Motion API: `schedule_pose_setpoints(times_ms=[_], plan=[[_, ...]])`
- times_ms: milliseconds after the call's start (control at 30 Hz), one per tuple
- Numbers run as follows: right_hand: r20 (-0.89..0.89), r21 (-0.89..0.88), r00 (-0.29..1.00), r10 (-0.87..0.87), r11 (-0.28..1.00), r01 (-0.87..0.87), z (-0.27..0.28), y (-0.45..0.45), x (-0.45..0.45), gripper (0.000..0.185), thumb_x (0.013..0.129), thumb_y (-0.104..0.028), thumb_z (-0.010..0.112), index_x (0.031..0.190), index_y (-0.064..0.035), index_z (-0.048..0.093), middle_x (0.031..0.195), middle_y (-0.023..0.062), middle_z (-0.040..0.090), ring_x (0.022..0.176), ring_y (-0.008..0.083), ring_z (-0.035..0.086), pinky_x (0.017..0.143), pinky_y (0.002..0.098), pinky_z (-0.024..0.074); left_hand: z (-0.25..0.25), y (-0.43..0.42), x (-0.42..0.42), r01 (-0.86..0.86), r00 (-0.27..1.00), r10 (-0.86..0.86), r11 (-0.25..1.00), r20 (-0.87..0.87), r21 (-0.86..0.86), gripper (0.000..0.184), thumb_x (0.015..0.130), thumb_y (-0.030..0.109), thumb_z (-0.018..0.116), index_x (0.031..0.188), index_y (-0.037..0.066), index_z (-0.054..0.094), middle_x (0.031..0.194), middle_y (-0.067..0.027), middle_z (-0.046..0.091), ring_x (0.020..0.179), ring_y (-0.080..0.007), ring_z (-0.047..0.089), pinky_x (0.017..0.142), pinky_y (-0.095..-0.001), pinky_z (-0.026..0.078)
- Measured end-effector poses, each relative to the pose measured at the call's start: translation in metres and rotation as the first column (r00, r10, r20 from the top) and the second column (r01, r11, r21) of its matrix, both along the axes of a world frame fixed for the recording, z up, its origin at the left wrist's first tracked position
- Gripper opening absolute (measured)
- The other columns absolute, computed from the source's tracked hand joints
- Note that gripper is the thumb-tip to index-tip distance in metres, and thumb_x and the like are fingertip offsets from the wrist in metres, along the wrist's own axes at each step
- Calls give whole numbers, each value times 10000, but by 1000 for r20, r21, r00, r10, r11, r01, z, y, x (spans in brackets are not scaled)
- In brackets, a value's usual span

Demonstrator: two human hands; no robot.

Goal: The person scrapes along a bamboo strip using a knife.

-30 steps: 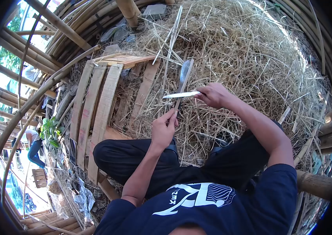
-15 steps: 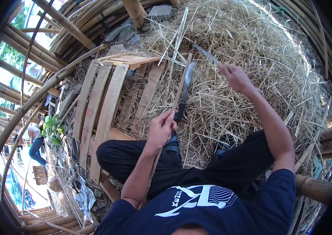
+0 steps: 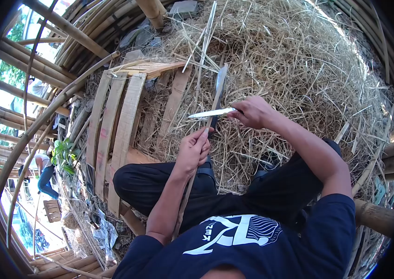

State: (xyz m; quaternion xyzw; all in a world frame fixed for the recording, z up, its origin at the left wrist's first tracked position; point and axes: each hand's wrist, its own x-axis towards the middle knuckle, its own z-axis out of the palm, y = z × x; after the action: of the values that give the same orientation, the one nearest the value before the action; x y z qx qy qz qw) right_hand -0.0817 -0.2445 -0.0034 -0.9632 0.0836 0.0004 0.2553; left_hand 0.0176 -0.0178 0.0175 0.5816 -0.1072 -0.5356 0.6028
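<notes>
With the left hand's pinch taken as clock hub and 12 straight ahead of the person, the thin wooden strip (image 3: 216, 100) runs from about 12:30 back to 6:30, its near length passing beside the left forearm (image 3: 168, 195). Left hand (image 3: 192, 149): thumb and fingers pinch the strip, presumably to hold it steady below the blade. Right hand (image 3: 253, 113), at 2 o'clock: fingers curled round the handle of a knife (image 3: 206, 113), its blade lying crosswise over the strip, tip toward 9; whether edge meets wood cannot be told. That crosswise angle seems to keep the edge off the left fingers. At 12:30 a machete (image 3: 222, 78) lies alongside the strip, handle end toward the left hand, perhaps for easy reach. Pale slivers (image 3: 207, 35) lie at 12. Containers: a slatted wooden crate (image 3: 125, 125) at 9; straw (image 3: 294, 56) shows between its slats, inside or beneath unclear, and spreads across 12 to 3. Farther out, bamboo poles (image 3: 66, 29) at 10, another person (image 3: 46, 179) at 8:30, and a small slatted box (image 3: 52, 210) at 8, contents too small to read.
</notes>
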Motion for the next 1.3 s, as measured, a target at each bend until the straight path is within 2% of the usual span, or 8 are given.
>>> schedule_pose_setpoints(times_ms=[100, 200, 300, 333, 467, 767, 1133, 1300], plan=[[12, -47, 1000, -12, 999, 13, -11, -15, 7, 393, 932, -463, 471, 946, -124, 669, 644, 173, 602, 641, 379, 599, 584, 469, 467, -2, -4, 6, 6, 1000, -6, 1000, 26, -20, 256, 1012, 180, 439, 1200, 34, 535, 617, 64, 344, 416, -1, 260, 355, -168, 170], [-124, 99, 827, -549, 822, 561, -27, -77, 5, 290, 896, -245, 450, 1016, -115, 679, 755, 142, 670, 654, 243, 637, 670, 400, 515, 13, 17, 9, 29, 999, -30, 999, 30, 21, 263, 1009, 182, 448, 1210, 35, 530, 611, 62, 339, 415, -1, 262, 352, -168, 179], [97, -138, 537, -838, 523, 841, -49, -206, -52, 621, 961, -543, 314, 926, -36, 670, 772, 140, 687, 729, 272, 681, 656, 411, 505, 18, 45, 15, 12, 1000, -11, 999, -13, 41, 271, 1008, 183, 451, 1224, 38, 528, 605, 59, 342, 410, -3, 260, 349, -171, 194], [138, 62, 448, -883, 459, 886, -34, -201, -56, 709, 966, -600, 243, 816, -44, 659, 621, 93, 616, 577, 234, 614, 532, 396, 457, 16, 47, 15, -22, 999, 22, 1000, -47, 3, 273, 1008, 183, 451, 1227, 39, 528, 605, 59, 342, 409, -5, 259, 349, -171, 197], [132, 305, 662, -738, 665, 682, -5, -134, -21, 529, 1004, -477, 331, 833, -61, 610, 542, -37, 396, 438, 93, 294, 383, 281, 270, 21, 21, 13, -30, 994, 28, 999, 107, 14, 275, 1011, 181, 448, 1232, 43, 535, 610, 59, 359, 416, -2, 265, 357, -174, 194], [62, 86, 997, -49, 995, 44, 17, 10, 1, 413, 966, -387, 472, 851, -23, 627, 635, 173, 584, 548, 324, 567, 554, 445, 449, -22, 11, -7, -33, 690, 10, 999, 724, 18, 269, 975, 127, 520, 1196, 3, 607, 622, 56, 472, 517, -10, 354, 461, -195, 288], [-147, -133, 986, -82, 989, 62, -6, -6, 1, 470, 925, -492, 470, 855, -73, 673, 705, 176, 629, 663, 349, 615, 605, 444, 486, -15, 14, -15, -25, 433, -180, 977, 883, 211, 275, 921, 74, 567, 1173, -26, 609, 640, -54, 578, 552, -38, 453, 503, -237, 390], [-189, -76, 618, -763, 639, 766, -24, -132, -32, 548, 975, -514, 358, 911, -81, 687, 694, 88, 622, 616, 219, 601, 602, 362, 495, -7, 55, -19, -47, 551, -120, 984, 826, 174, 285, 940, 68, 547, 1195, -48, 594, 707, -10, 581, 603, -33, 457, 517, -222, 384]])
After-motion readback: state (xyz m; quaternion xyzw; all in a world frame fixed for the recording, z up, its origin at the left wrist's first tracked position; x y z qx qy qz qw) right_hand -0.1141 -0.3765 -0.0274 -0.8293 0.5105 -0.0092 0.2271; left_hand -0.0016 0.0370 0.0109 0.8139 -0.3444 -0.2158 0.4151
